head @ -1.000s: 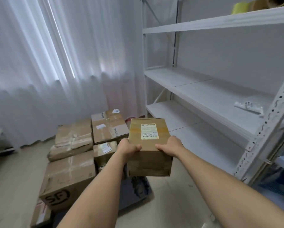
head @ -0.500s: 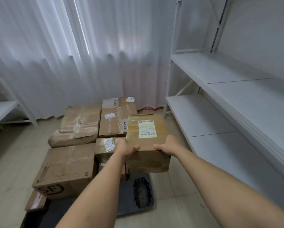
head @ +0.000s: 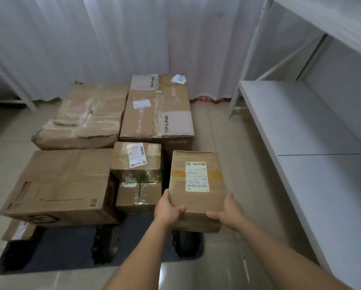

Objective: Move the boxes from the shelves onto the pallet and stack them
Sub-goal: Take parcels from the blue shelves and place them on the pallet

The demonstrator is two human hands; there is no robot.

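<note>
Both hands hold a cardboard box over the right edge of the pallet stack.

Head view: the left hand and right hand grip the near corners of the carried box, thumbs on top, hands apart by the box's width. Its long axis runs away from the person, label facing up, far end tipped slightly upward. It hangs just right of two small stacked boxes, in front of the tall box. The dark pallet lies below; white shelves stand to the right.
</note>
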